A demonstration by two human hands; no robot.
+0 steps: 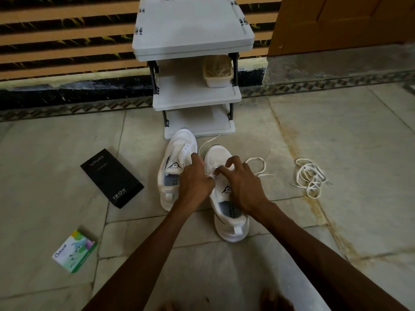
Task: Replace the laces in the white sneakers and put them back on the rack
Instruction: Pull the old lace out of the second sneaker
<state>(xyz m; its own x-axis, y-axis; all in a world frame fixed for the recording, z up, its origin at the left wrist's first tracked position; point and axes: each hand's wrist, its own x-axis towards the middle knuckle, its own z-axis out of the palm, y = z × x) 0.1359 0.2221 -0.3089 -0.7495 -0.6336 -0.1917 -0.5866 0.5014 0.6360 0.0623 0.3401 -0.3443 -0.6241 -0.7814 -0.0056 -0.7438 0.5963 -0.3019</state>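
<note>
At the floor's near left corner lies a green and white box (74,251), flat and skewed. Farther in, a black box (111,178) lies flat on the tiles, well apart from it. The grey rack (193,95) stands at the floor's far edge against the striped wall, a pale tub (217,72) on the right end of its middle shelf.

Just in front of the rack's bottom shelf, the two white sneakers sit side by side on the floor, toes toward the rack. The left sneaker (174,153) shows bare eyelets. The left hand (195,177) reaches over it to the right sneaker (231,230), fingers curled, thumb and fingertip pinched at the eyelet row, apparently on the lace (265,175), though the grip itself is partly hidden. The right hand (243,184) hovers over the same shoe, fingers hooked and thumb meeting them on the lace near the tongue. The lace's free ends trail past the toe and loop out to the right.

Further right, a heap of loose laces (311,176) lies tangled on the floor, well apart from the shoes.
</note>
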